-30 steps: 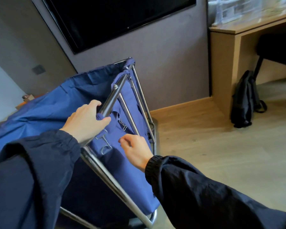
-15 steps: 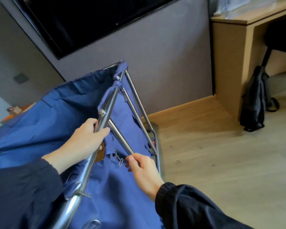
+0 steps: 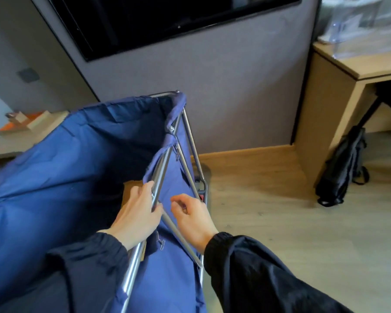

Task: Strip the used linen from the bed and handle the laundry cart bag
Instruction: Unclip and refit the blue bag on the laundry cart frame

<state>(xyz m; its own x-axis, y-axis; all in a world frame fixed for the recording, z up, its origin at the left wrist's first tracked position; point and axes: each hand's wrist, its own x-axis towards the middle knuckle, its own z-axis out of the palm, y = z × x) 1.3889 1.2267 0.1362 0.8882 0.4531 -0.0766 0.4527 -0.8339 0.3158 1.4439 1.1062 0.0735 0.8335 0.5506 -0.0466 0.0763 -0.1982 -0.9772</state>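
**Blue bag, steel rail: freeing the hem**

The laundry cart bag [image 3: 66, 177] fills the left and centre of the frame, its hem sleeved over the top rail [image 3: 165, 163]. Our left hand [image 3: 136, 213] grips that rail. Our right hand [image 3: 190, 213] hovers just beside it, fingers loosely curled and holding nothing. We would steady the rail and free each metal clip [image 3: 160, 243] before sliding the fabric off. A backpack [image 3: 341, 172] slumps at right.
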